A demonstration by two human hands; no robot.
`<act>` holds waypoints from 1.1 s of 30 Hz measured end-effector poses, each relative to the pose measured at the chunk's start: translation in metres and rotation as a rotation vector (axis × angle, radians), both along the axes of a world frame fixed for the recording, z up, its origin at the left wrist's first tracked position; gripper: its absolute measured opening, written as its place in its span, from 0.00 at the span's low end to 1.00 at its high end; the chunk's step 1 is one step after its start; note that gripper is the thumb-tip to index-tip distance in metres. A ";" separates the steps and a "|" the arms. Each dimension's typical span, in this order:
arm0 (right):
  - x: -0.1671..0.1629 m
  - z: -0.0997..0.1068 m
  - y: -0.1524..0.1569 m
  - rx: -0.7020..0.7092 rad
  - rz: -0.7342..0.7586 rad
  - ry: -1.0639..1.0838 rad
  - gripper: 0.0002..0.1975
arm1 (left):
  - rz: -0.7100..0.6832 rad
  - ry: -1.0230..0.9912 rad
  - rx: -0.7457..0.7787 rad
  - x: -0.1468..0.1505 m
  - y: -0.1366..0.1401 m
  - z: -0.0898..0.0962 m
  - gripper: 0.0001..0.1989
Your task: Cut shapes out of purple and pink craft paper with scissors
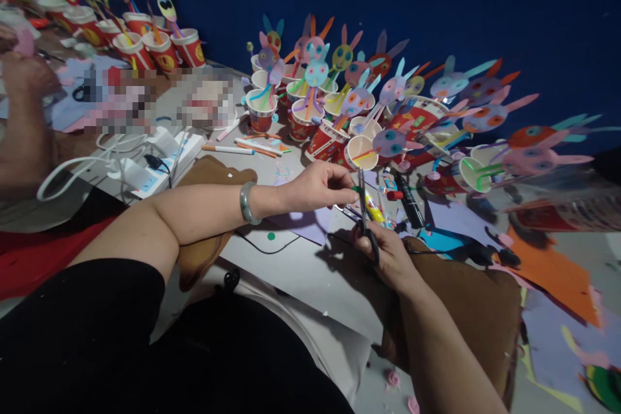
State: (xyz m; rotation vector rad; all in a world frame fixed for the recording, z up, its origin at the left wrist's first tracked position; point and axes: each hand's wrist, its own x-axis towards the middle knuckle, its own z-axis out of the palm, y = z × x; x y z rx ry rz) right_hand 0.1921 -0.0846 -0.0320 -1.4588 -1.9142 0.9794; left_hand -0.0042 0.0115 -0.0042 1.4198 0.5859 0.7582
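1 right hand [387,253] curled round black-handled scissors [363,207] | 1 left hand [321,187] pinching small green piece [356,189] beside them

One pair of scissors [363,215], one bangle [247,204], one power strip [178,163], two white plugs [163,141]

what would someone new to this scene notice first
Probably the crowd of colourful long-eared figures rising from paper cups in front of the dark blue backdrop. Next might come the scissors in the right hand near the middle of the picture, with the left hand close to their blades. The bright orange sheet on the right side stands out too.
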 end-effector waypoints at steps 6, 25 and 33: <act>0.001 -0.002 0.000 0.012 0.001 -0.009 0.34 | 0.000 -0.008 -0.020 0.000 0.000 0.000 0.07; 0.002 -0.002 -0.001 0.000 0.001 0.016 0.34 | 0.018 -0.008 -0.061 -0.001 -0.001 0.004 0.06; 0.001 -0.001 0.000 -0.008 0.016 0.024 0.33 | -0.003 -0.038 -0.055 0.000 -0.002 -0.001 0.07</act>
